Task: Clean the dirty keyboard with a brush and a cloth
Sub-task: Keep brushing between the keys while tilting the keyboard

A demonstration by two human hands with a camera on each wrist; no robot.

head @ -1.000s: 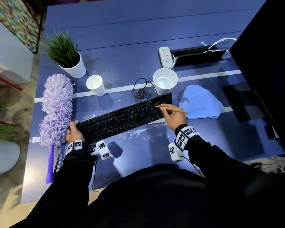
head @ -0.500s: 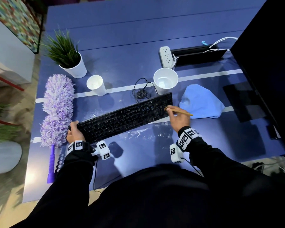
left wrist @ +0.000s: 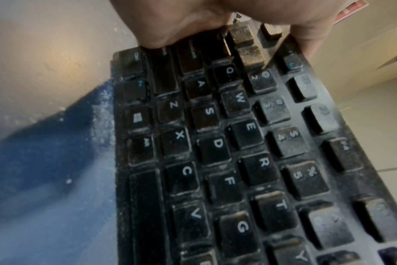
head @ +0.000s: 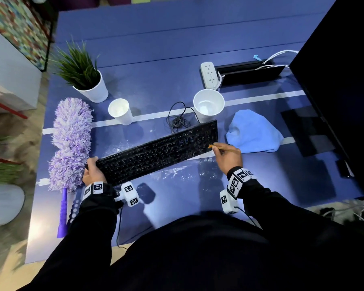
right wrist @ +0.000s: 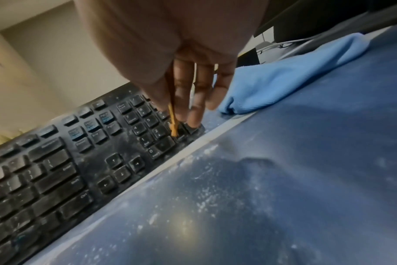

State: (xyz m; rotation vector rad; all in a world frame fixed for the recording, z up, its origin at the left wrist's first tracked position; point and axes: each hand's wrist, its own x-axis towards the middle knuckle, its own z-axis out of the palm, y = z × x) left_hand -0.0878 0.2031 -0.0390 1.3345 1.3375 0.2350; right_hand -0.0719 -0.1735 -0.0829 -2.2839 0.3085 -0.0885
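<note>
A dusty black keyboard [head: 156, 153] lies slanted across the blue table [head: 177, 49]. My left hand [head: 93, 170] grips its left end, thumb over the top keys [left wrist: 193, 26]. In my right hand [head: 227, 156] I pinch a thin wooden-handled brush [head: 225, 148]; its tip touches the numpad's near right corner [right wrist: 173, 131]. A light blue cloth [head: 253, 133] lies crumpled just right of the keyboard, also seen in the right wrist view [right wrist: 283, 75]. White dust is smeared on the table in front of the keyboard [right wrist: 204, 197].
Left of the keyboard lies a purple fluffy duster [head: 70, 141]. Behind it stand two white cups [head: 120, 111] [head: 208, 105], a coiled black cable [head: 178, 120], a potted plant [head: 82, 76] and a power strip [head: 208, 75]. A dark monitor [head: 340, 80] fills the right side.
My right hand has slid the brush rightward along the keyboard to its right corner. The left hand keeps its grip on the left end.
</note>
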